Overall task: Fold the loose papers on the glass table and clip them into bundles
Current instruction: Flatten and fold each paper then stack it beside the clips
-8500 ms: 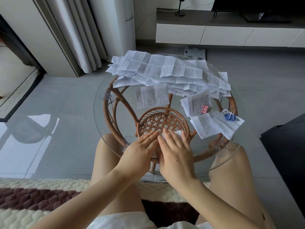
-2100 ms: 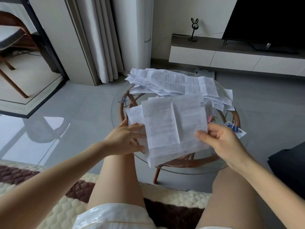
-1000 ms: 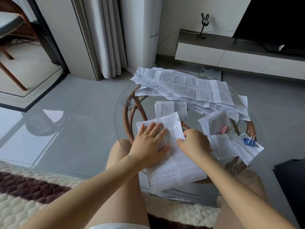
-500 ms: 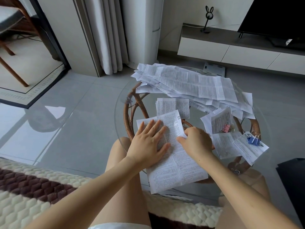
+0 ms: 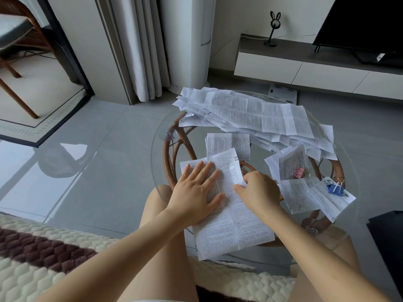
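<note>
At the near edge of the glass table, the printed sheet now lies flat. Approx. 2 s ago it was up in the air, spread open betw. both hands. L hand has come down on the sheet's left half, fingers straight and spread, palm pressing it to the glass. R hand sits at the sheet's right edge w/ fingers curled, pinching a small white corner that's lifted just off the surface. Over the last half sec. the hands barely shifted.

What it means: the sheet is pinned and laid out, and a fold is prob. starting, right edge coming over toward the left w/ the L hand as anchor. No new crease pressed yet.

Rest of the table hasn't moved. The small folded paper lies just far of the sheet, unclipped. To the right are two bundles already done, one w/ a pink clip, the nearer one w/ a blue clip. The big loose pile across the far side looks untouched, so the task is still early, w/ most papers left to fold and clip.
</note>
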A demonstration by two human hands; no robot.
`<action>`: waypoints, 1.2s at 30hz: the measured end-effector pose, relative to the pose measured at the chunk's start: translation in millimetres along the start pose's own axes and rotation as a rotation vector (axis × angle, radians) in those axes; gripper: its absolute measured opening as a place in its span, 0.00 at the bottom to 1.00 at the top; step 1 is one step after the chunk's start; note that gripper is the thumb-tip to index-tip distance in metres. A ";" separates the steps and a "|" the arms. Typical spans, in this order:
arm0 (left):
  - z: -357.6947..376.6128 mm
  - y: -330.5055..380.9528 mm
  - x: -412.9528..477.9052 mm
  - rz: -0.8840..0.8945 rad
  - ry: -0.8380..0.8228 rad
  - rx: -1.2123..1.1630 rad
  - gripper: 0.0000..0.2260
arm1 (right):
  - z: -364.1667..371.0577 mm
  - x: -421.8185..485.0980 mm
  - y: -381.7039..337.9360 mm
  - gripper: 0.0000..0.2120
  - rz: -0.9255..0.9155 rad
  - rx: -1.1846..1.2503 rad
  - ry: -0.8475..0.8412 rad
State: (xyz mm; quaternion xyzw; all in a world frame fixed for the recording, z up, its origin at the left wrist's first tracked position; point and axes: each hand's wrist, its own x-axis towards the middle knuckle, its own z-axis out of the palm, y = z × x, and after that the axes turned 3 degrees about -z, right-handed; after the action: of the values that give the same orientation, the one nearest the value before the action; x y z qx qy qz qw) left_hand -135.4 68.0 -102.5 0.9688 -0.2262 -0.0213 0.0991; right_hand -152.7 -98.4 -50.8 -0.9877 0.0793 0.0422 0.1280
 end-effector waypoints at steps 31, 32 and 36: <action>-6.5 4.1 4.6 0.082 -0.071 0.223 0.35 | 38.3 -86.8 41.6 0.21 -0.467 -0.086 0.119; -6.3 3.3 4.4 0.083 -0.072 0.229 0.35 | 39.2 -88.4 40.0 0.20 -0.529 -0.054 0.120; -7.9 0.7 4.5 0.089 -0.076 0.233 0.36 | 49.3 -98.2 34.4 0.26 -0.748 -0.144 0.082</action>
State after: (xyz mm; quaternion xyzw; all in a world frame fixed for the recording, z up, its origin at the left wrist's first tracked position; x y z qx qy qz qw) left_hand -131.0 66.8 -94.6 0.9613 -0.2734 -0.0270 -0.0217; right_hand -258.2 -104.1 -96.5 -0.9558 -0.2847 -0.0416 0.0613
